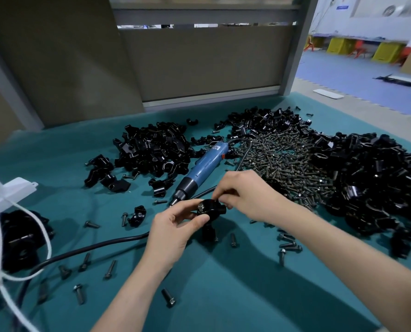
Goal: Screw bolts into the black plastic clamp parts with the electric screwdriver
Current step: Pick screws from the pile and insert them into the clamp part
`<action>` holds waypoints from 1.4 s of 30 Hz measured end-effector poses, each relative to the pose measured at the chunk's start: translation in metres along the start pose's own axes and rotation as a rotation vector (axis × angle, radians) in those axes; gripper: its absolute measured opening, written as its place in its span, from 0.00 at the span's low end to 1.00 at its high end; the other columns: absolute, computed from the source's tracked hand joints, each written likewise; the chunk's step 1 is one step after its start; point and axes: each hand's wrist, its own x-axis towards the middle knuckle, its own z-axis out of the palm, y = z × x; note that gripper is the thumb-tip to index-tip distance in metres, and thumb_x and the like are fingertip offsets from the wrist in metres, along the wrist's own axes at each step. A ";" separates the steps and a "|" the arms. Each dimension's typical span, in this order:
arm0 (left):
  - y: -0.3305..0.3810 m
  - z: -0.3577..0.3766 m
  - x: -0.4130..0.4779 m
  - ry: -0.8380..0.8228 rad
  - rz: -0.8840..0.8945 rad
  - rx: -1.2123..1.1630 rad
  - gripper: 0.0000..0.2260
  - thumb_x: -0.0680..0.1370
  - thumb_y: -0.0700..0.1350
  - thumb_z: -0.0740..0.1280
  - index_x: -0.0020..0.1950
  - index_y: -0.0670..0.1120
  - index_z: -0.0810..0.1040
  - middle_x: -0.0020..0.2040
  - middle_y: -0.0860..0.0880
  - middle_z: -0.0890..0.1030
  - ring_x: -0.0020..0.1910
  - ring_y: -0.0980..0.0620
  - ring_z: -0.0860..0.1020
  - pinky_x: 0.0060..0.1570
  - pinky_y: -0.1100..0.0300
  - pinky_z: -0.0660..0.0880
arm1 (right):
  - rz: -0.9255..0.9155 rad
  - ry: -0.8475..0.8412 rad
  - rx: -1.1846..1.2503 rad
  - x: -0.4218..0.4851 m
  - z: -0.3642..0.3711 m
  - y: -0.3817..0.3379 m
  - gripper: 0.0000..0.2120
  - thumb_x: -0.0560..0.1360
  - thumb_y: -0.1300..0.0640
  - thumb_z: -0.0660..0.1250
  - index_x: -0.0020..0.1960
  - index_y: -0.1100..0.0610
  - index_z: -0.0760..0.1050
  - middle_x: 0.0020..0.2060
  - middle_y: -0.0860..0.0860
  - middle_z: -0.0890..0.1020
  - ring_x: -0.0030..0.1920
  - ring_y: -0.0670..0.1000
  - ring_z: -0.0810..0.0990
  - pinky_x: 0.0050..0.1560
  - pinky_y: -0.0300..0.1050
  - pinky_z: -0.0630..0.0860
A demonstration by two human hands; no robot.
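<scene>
My left hand [173,226] pinches a black clamp part [210,208] between thumb and fingertips, lifted just clear of the green mat [223,291]. My right hand [245,195] closes its fingertips on the part's far end. Whether they grip the plastic or a second bolt there I cannot quite make out, since my own knuckles hide it. A bolt [201,207] stands head-up in the part's top face, right beside my left thumb; I judge it only seated, not driven. The electric screwdriver [200,171] lies on the mat just beyond my grip, its tip pointing at my left fingers, with neither hand on it. Right of my right hand spreads the heap of bolts [286,164], and a black cable [91,248] runs off to the left from under my left wrist. The trouble I foresee lies in the hand-over: once my right hand lets go to fetch the driver, a light pinch alone holds the part, and the loose bolt could tip or drop out. If it leans when the bit meets it, the thread may cross. The driver's torque could also twist the part out of my fingers — and the bit would land close to my thumb.
</scene>
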 end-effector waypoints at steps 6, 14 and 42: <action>-0.003 -0.001 0.000 0.012 -0.006 0.014 0.15 0.68 0.41 0.76 0.45 0.62 0.84 0.45 0.56 0.86 0.44 0.60 0.81 0.45 0.70 0.75 | 0.023 0.068 0.145 -0.001 -0.009 -0.004 0.09 0.73 0.65 0.71 0.41 0.54 0.74 0.33 0.47 0.80 0.30 0.43 0.77 0.38 0.30 0.73; -0.003 0.000 0.001 0.027 -0.007 0.003 0.17 0.70 0.35 0.75 0.43 0.59 0.85 0.43 0.55 0.86 0.43 0.61 0.82 0.44 0.71 0.75 | 0.022 -0.041 0.025 0.002 -0.019 -0.010 0.08 0.73 0.63 0.71 0.41 0.53 0.75 0.36 0.45 0.80 0.35 0.41 0.77 0.46 0.38 0.77; 0.008 0.006 -0.007 0.019 0.164 0.182 0.20 0.69 0.51 0.76 0.57 0.66 0.77 0.51 0.59 0.78 0.52 0.57 0.78 0.54 0.69 0.72 | 0.394 -0.340 1.274 -0.005 0.005 0.006 0.13 0.68 0.57 0.71 0.47 0.66 0.82 0.43 0.60 0.84 0.42 0.55 0.85 0.40 0.44 0.82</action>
